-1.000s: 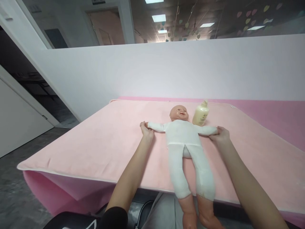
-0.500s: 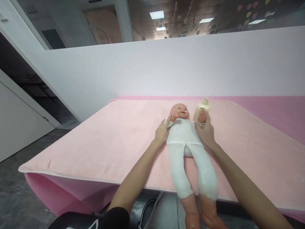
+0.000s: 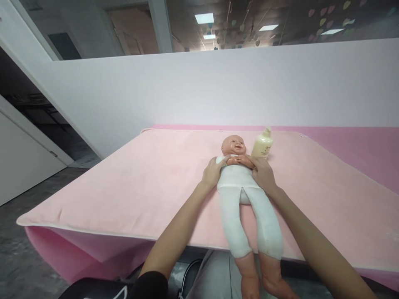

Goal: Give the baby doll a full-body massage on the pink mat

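A baby doll [image 3: 238, 178] with a white cloth body lies on its back, its head toward the wall and its lower legs past the table's near edge. My left hand [image 3: 213, 172] is closed around the doll's arm on the left side. On the other side, my right hand [image 3: 262, 172] grips the doll's other arm. Both doll forearms are folded across its chest, with the two doll hands close together below the chin. Behind my right hand stands a pale yellow pump bottle [image 3: 262, 144], whose bottom is partly hidden.
A pale pink padded mat [image 3: 124, 187] covers the table, over a darker pink cloth [image 3: 349, 149]. A white low wall [image 3: 218, 87] rises behind the table. To the left are a white door panel [image 3: 28, 153] and grey floor [image 3: 18, 245].
Both doll arms have swung inward from its sides and now meet over the chest, carried by my hands. The bottle, partly covered before by the doll's hand, shows more fully.
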`<state>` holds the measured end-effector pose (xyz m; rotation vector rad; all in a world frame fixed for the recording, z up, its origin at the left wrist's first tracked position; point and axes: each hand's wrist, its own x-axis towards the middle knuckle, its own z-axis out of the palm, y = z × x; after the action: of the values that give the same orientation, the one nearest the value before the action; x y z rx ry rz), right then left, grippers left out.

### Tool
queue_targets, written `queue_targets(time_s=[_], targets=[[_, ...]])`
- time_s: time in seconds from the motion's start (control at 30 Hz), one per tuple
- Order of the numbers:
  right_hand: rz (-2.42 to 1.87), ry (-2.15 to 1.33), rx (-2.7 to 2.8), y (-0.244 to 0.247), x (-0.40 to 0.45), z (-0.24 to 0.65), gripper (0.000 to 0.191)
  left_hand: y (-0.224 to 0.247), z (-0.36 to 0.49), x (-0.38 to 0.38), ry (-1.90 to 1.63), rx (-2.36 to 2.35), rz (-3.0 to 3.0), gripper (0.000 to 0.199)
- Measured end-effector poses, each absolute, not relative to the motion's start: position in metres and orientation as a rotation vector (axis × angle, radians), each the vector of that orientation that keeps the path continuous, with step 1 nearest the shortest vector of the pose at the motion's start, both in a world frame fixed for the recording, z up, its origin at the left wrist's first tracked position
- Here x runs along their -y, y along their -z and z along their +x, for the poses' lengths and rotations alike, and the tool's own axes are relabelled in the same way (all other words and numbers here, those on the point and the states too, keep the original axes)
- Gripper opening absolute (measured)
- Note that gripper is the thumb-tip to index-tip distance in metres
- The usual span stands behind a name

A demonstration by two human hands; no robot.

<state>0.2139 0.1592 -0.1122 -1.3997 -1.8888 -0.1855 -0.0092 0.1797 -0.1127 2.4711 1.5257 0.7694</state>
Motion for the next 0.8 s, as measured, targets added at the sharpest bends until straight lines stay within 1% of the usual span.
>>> queue_targets(time_s=[0.27, 0.43, 0.67, 0.8], targets=[[-1.364, 0.129, 1.832, 0.1121, -0.1611, 0.2131, 0.058, 0.1134, -0.0097, -0.1806, -0.792, -1.486, 2.466, 0.052], [-1.374, 0.122, 1.833, 0.1115, -0.1605, 0.2125, 0.058, 0.1144, -0.0102, -0.1801, -0.792, -1.496, 2.46, 0.051], [-1.353, 0.096, 1.825, 0.1125, -0.1617, 0.214, 0.063, 0.1156, -0.0103, -0.1818, -0.799, -1.485, 2.454, 0.054], [-1.32, 0.041, 1.788, 0.114, -0.1628, 0.2155, 0.062, 0.1128, -0.0097, -0.1807, -0.794, -1.515, 2.409, 0.059]])
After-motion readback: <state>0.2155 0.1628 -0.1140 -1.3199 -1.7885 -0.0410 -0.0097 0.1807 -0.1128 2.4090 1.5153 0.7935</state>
